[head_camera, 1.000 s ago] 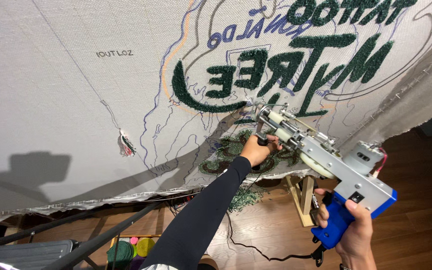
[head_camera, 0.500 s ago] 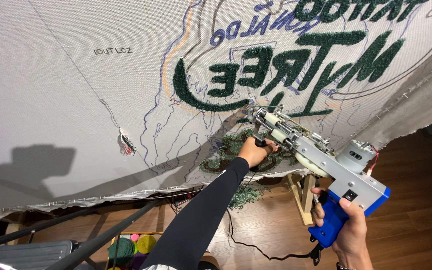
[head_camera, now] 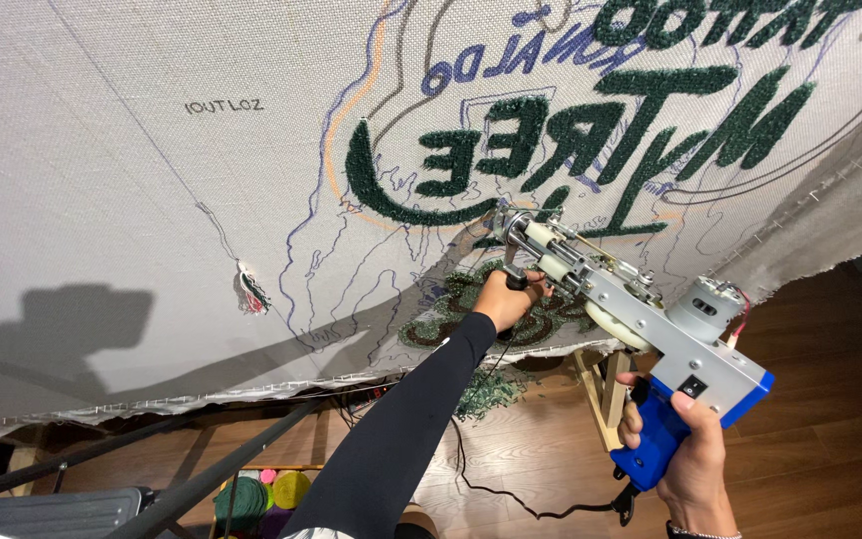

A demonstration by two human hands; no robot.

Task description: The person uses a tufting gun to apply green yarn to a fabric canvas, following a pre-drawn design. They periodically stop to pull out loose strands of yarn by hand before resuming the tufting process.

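Note:
A blue and silver tufting gun [head_camera: 641,329] points its needle tip at a stretched white cloth [head_camera: 102,200] with dark green tufted shapes [head_camera: 511,150] and drawn outlines. My right hand [head_camera: 685,454] is shut on the gun's blue rear grip. My left hand [head_camera: 508,299], in a black sleeve, grips the gun's front handle just below the needle end. The tip touches the cloth beside the lower end of a curved green tufted stroke.
A small tuft of mixed yarn [head_camera: 251,291] hangs on the cloth at left. Balls of yarn [head_camera: 266,496] sit in a box on the wooden floor [head_camera: 830,419]. A black cable [head_camera: 511,489] trails down. A wooden frame leg [head_camera: 601,394] stands behind the gun.
The gun and both hands have shifted slightly left and down along the cloth; the grip on both handles is unchanged.

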